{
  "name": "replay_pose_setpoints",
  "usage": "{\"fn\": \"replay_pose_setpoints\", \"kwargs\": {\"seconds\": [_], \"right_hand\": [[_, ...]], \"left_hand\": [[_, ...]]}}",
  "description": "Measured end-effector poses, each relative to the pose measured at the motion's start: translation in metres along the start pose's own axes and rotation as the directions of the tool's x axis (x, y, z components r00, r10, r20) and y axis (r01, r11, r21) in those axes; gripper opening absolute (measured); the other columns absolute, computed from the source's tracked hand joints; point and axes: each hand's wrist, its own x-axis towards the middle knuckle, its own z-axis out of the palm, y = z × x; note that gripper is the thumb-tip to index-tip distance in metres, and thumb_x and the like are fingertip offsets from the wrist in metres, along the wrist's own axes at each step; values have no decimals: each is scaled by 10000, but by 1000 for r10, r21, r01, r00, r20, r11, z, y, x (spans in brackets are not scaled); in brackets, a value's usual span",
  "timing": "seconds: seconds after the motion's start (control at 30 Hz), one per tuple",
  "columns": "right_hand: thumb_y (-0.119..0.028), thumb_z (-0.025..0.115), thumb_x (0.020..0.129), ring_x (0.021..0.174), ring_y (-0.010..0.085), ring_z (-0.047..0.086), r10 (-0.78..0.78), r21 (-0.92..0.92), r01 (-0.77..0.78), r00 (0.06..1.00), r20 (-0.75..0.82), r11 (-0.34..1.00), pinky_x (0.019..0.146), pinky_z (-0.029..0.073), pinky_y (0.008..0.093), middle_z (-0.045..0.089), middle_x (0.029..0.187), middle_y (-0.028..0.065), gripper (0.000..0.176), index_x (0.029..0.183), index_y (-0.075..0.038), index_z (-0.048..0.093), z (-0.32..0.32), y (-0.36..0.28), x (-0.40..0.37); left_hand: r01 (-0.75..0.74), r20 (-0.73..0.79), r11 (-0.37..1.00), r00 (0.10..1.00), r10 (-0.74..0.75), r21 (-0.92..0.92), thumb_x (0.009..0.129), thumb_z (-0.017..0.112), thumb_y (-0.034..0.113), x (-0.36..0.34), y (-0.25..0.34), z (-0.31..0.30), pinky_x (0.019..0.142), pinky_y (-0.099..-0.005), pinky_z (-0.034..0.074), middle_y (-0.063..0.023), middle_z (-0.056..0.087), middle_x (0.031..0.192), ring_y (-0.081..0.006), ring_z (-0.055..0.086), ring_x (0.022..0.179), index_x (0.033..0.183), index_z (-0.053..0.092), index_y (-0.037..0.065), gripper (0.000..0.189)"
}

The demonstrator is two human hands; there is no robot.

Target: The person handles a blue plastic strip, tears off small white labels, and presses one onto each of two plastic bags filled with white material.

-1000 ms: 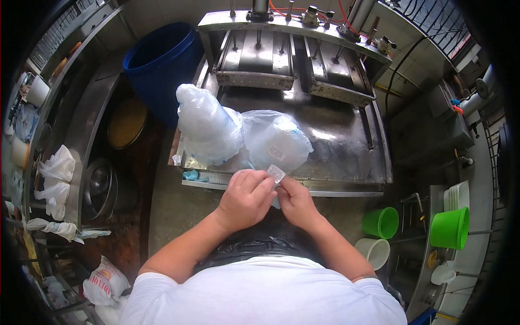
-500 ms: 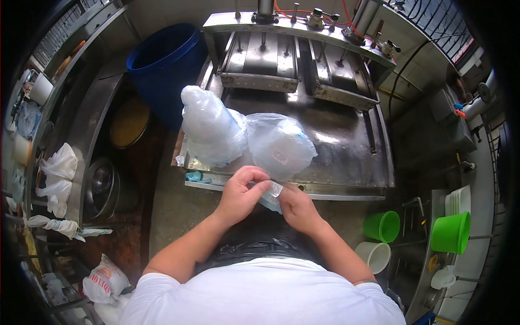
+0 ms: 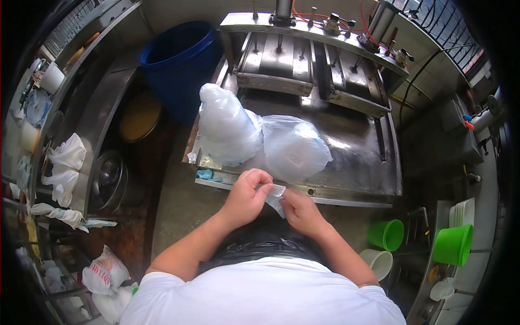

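Observation:
My left hand (image 3: 247, 198) and my right hand (image 3: 302, 212) are close together in front of the steel table's edge. Both pinch a small clear plastic strip with pale print (image 3: 278, 191), and its bluish lower part (image 3: 275, 204) hangs between them. The print is too small to read. Just beyond my fingers, a bulky translucent plastic bag (image 3: 297, 151) rests on the steel table (image 3: 352, 157). Beside it on the left stands a taller bundle of clear plastic bags (image 3: 225, 127).
Two steel press trays (image 3: 275, 76) sit under a metal frame at the back. A blue barrel (image 3: 181, 76) stands at the left. Green buckets (image 3: 385, 235) and a white bucket (image 3: 377, 264) are at right. A scrap of blue plastic (image 3: 205, 174) lies on the table's front ledge.
The view has shifted, so the table and bags appear farther right. The bluish part of the strip shows more between my hands, which keep their pinch.

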Motion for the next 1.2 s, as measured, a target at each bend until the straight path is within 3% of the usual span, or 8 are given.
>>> {"fn": "replay_pose_setpoints", "kwargs": {"seconds": [0.07,0.2,0.3,0.37,0.7,0.87,1.07,1.2], "right_hand": [[-21,582,977,992,409,698,88,23,-91,992,92,996,865,556,453,713,1104,204,292,1244,-34,700,4,-5,5],[-43,569,987,1015,413,697,9,-37,-5,992,126,999,913,551,452,722,1131,211,338,1311,-35,666,12,-2,6],[-57,564,995,1011,410,700,139,25,-143,983,117,989,932,551,443,722,1134,224,376,1365,-56,629,13,-12,9],[-34,590,998,887,176,642,278,75,-287,954,112,955,853,522,311,688,981,89,360,1352,-65,645,14,-14,12],[-38,580,1015,923,128,631,176,194,-182,983,47,964,877,511,285,696,987,49,185,1143,-49,713,27,-6,23],[-22,610,1003,878,79,595,337,398,-344,937,90,850,784,491,256,678,964,-5,141,1091,-40,719,28,-22,29],[-53,662,1013,851,38,566,300,529,-319,946,124,787,769,473,221,650,964,-39,143,1152,-46,697,28,-32,33],[-53,664,1010,851,42,565,302,527,-300,950,84,795,768,474,224,656,961,-34,131,1136,-42,700,33,-38,34]], "left_hand": [[-142,-52,961,986,158,236,1035,654,68,1,0,-9,786,-282,497,-18,654,992,-105,578,874,1032,643,32,38],[31,-230,994,973,-6,105,1052,644,81,6,21,-40,763,-273,485,-12,627,908,-93,547,813,1062,631,39,45],[-20,-346,994,937,57,108,1041,666,55,14,29,-69,754,-244,478,12,623,901,-73,550,799,1055,620,47,49],[-42,-381,997,923,62,62,1039,675,61,20,29,-83,757,-236,476,19,622,903,-65,550,804,1056,615,47,64],[-110,-493,976,870,5,-185,1037,687,63,46,26,-129,784,-236,526,2,627,915,-78,602,806,1048,588,57,100],[-191,-551,947,834,19,-257,1020,708,42,63,31,-142,797,-238,529,-10,625,948,-88,604,813,1081,575,56,147],[-421,-631,885,746,214,-198,1009,715,27,99,27,-150,1009,-292,527,-134,635,1312,-150,637,1119,1424,470,69,483],[-368,-525,890,831,185,-268,1012,687,12,113,13,-154,1104,-347,496,-226,583,1444,-208,622,1240,1558,352,83,645]]}}
